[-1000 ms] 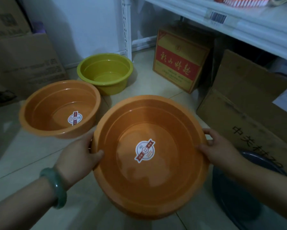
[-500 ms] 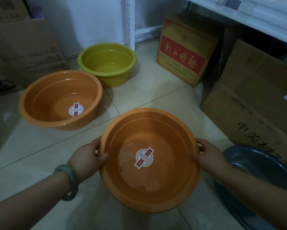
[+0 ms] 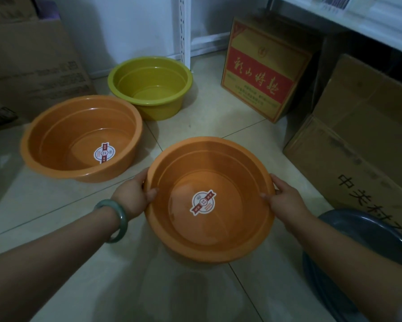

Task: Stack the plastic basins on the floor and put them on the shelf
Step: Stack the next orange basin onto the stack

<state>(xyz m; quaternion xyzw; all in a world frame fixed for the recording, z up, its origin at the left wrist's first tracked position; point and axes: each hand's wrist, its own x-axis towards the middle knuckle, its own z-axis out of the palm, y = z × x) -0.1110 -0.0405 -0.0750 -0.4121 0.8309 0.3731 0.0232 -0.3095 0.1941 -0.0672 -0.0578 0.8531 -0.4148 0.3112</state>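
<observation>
Both hands on the near orange basin (image 3: 209, 201): left hand (image 3: 132, 196) clamps the left rim, thumb hooked inside; right hand (image 3: 286, 201) clamps the right rim the same way. Grip closed on the basin both sides. Basin sits low over the floor tiles (image 3: 55, 228), upright, roughly level; can't tell if it's resting on the floor or just off it.

Second orange basin (image 3: 81, 138) is on the floor to the left, near but apart. Green basin (image 3: 150, 86) is behind it by the white shelf post (image 3: 183, 26). A grey basin (image 3: 367, 231) is at lower right, partly under the right forearm.

Step in hand, my read: nest one orange basin into the other. Keep it level, centre it over the target rim and lower it straight, no tilt, or the rims will jam. Thumbs out before it seats.

Hard to see:
- the grey basin is cut off by the frame and the arm, so its full size is unclear
- only the shelf edge (image 3: 367, 26) shows at top right; free space there isn't visible
- relative basin sizes are skewed by the wide lens, so nesting order is a guess
- dim light, sticker text unreadable
</observation>
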